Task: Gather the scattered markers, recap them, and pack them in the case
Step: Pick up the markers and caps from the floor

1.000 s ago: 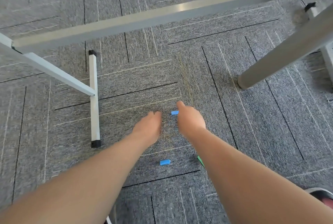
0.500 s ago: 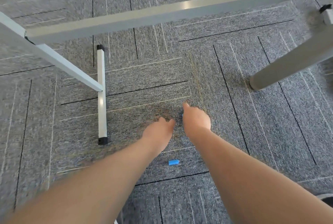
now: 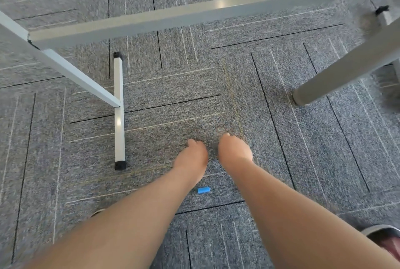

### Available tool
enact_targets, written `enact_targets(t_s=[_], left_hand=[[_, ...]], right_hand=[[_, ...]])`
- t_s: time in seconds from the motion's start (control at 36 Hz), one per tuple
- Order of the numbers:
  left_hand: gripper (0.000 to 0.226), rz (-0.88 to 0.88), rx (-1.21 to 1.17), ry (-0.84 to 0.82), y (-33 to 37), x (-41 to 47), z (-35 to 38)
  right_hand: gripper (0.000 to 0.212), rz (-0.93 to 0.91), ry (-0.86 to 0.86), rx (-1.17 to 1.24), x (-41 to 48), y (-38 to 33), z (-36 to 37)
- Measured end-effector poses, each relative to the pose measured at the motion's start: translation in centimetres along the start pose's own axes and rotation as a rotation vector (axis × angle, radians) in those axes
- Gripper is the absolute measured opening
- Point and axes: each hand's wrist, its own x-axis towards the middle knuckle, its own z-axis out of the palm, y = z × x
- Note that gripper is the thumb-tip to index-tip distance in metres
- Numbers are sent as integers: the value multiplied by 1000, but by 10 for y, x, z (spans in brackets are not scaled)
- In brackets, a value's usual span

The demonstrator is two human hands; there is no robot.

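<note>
Both bare arms reach down over the grey carpet. The left hand and right hand sit side by side, close but apart, backs up, with fingers curled down toward the carpet. I cannot tell what either grip holds, if anything (the fingertips are tucked under and blurred). One blue cap lies on its side on the carpet, nearer than the hands, between the two forearms and touching neither. At the left a white foot bar of a desk frame lies flat on the carpet, with black plugs at its ends. A grey crossbar runs across the far side, above the floor. A round grey leg stands at the right. A shoe shows in the near right corner.
</note>
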Motion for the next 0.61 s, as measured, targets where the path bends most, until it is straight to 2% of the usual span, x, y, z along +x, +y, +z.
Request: enact_targets(t_s=[0.14,0.25,0.33,0.61], left_hand=[[29,57,-57,-19,-4,1,-1],[34,129,-40,3,-3,-7,-2],[42,163,-39,-8,2,-21,3],[34,167,115,-25,1,-66,26]], right_hand=[[41,74,-11,151,-5,15,1],[36,91,-29,178,-17,34,-5],[27,110,-78,146,-33,46,-7],[19,68,-195,23,-75,60,4]])
